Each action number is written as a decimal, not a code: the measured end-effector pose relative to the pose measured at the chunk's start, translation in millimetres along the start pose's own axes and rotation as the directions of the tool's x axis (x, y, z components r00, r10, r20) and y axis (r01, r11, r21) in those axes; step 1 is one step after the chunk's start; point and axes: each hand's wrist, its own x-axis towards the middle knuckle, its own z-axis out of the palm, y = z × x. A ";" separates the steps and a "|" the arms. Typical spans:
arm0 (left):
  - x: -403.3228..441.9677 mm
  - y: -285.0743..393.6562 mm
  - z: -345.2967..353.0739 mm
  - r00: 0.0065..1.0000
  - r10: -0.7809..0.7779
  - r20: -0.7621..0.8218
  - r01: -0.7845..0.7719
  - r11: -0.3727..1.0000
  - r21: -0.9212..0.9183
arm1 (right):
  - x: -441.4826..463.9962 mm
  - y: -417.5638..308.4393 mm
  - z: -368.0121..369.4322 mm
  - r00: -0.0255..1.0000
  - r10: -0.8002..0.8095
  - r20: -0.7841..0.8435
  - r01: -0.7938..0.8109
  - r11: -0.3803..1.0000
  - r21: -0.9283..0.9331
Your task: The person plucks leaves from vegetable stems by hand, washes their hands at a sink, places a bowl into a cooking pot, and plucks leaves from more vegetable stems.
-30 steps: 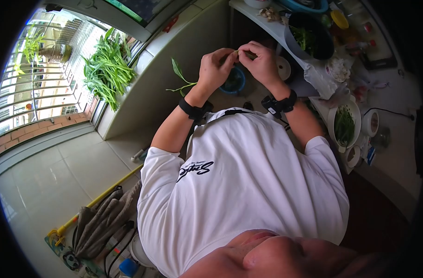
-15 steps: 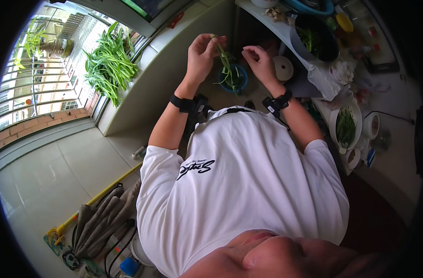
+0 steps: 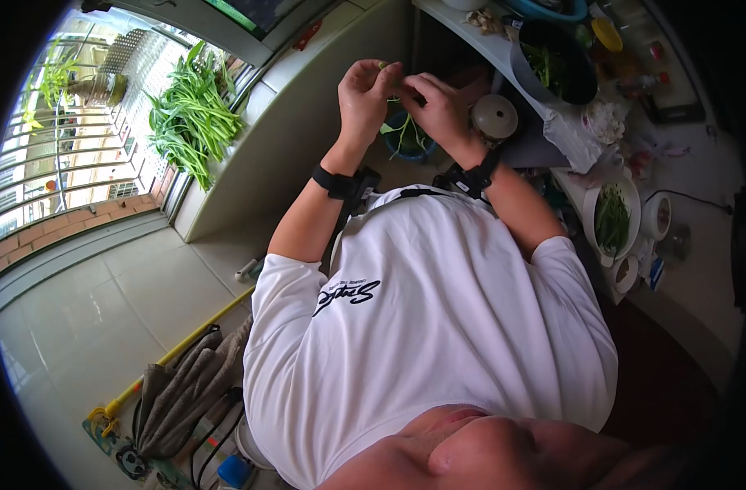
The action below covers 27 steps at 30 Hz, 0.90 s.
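Observation:
My left hand (image 3: 365,91) is closed in a pinch on a green leafy-vegetable stem (image 3: 383,64), whose tip shows above the fingertips. Beside it, almost touching, my right hand (image 3: 434,104) is also closed, its fingers on the same vegetable. Much of the stem is hidden by the fingers. Thin green shoots show below the hands, over a blue basin (image 3: 409,153) on the floor. Whether those shoots hang from the held stem or lie in the basin, I cannot tell.
A heap of leafy greens (image 3: 195,118) lies on the window ledge at left. On the right-hand counter stand a dark pot (image 3: 581,82) with greens and a white colander (image 3: 632,208) with cut greens. A white round container (image 3: 494,118) stands near my right hand.
My right hand has moved left and up to meet my left hand and taken hold of the stem. My left hand has stayed nearly in place.

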 end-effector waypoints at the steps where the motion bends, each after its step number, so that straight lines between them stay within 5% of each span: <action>1: 0.3 -0.7 -0.8 1.000 0.009 -0.009 -0.008 1.000 0.025 | -0.5 0.2 -0.4 0.999 0.021 0.025 -0.021 1.000 0.007; 6: 0.2 3.4 -1.8 0.999 0.026 -0.039 -0.022 0.994 0.109 | -0.6 -5.2 -2.1 0.990 0.093 0.103 -0.100 0.992 0.071; 11: -0.8 0.9 -0.8 0.999 0.033 -0.039 -0.030 0.995 0.090 | -2.6 7.3 6.1 1.000 -0.001 0.012 0.001 1.000 0.012; 17: 0.3 9.2 -12.3 0.989 -0.045 0.140 -0.008 0.934 0.358 | -3.1 15.5 1.6 0.970 0.221 0.102 -0.242 0.913 0.328; 21: -0.6 17.1 -14.4 0.986 0.004 0.169 -0.099 0.821 0.561 | -2.2 22.2 1.6 0.982 0.165 0.096 -0.186 0.940 0.285; 23: -7.8 34.4 -3.8 0.993 0.034 0.117 -0.109 0.680 0.725 | -7.2 30.7 8.6 0.803 0.499 0.326 -0.584 0.546 0.601; 24: -7.4 28.6 -5.6 0.993 0.035 0.116 -0.109 0.681 0.725 | -5.4 28.0 5.1 0.803 0.499 0.326 -0.584 0.547 0.600; 26: -3.7 10.8 -11.9 0.988 0.129 0.087 -0.155 0.791 0.591 | 2.6 20.1 -7.0 0.501 0.730 0.465 -0.712 0.041 0.701; 27: -2.2 9.7 -12.9 0.988 0.128 0.087 -0.154 0.792 0.591 | 5.0 20.7 -9.0 0.445 0.736 0.510 -0.716 -0.050 0.697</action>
